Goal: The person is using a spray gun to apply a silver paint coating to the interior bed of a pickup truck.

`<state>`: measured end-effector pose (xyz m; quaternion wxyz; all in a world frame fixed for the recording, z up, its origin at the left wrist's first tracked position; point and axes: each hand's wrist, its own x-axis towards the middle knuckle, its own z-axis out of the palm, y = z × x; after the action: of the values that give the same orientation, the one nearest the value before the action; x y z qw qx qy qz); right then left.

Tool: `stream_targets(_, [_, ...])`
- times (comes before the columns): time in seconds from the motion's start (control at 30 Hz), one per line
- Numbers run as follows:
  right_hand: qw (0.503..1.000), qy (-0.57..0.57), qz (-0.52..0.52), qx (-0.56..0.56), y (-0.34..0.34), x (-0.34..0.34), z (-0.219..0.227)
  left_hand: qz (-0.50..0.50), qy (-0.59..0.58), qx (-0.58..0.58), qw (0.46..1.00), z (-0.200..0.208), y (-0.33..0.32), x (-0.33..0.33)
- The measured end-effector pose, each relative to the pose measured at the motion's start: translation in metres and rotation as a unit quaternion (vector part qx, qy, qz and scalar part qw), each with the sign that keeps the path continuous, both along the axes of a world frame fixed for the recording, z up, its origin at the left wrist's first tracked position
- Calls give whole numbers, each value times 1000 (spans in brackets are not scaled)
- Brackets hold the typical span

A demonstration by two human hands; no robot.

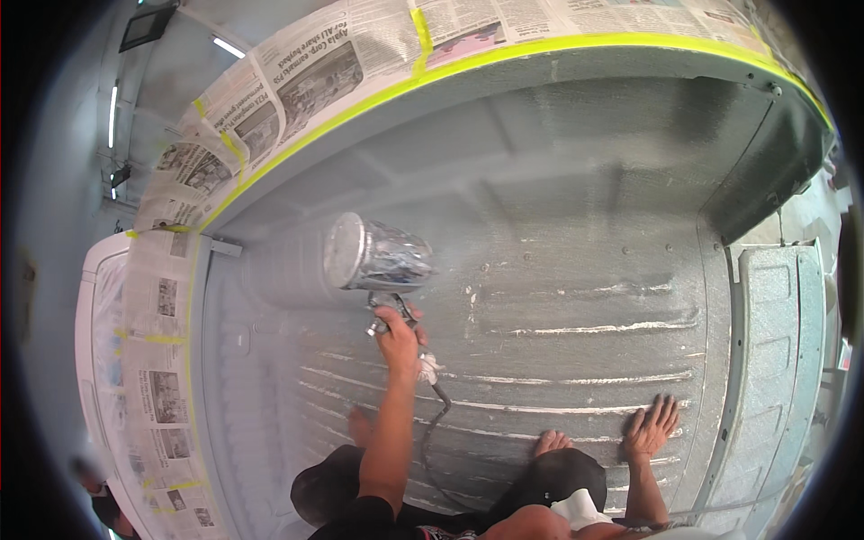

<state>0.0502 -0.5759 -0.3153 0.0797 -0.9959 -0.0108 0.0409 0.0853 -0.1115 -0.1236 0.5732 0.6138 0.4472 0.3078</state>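
While the left hand (pixel 397 335) grips a spray gun (pixel 376 263) raised over the ribbed grey bed (pixel 576 297), the right hand (pixel 650 428) lies spread flat on it; a hose (pixel 435 423) trails back, and taped newspaper (pixel 297 85) covers the rim.

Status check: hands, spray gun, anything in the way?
Left hand gripping spray gun, aimed at grey truck bed. Right hand flat on bed floor. Air hose trails near bare feet.

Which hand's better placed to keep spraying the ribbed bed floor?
Left. The left hand already grips the spray gun, its cup raised over the ribbed floor. The right hand lies flat on the floor, seemingly bracing.
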Motion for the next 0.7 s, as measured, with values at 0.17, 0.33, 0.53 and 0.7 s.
stream_targets(0.17, [1000,-12,0,15,0,0,-2,-155,51,-32,986,-19,-39,15])
stream_targets(0.33, [1000,-1,0,16,-1,0,-2,-292,35,-47,954,-21,-51,28])
stream_targets(0.53, [1000,7,2,9,1,-1,-2,-190,23,-35,981,-27,-40,31])
stream_targets(0.7, [1000,4,6,1,2,0,1,25,52,-20,998,-23,13,16])
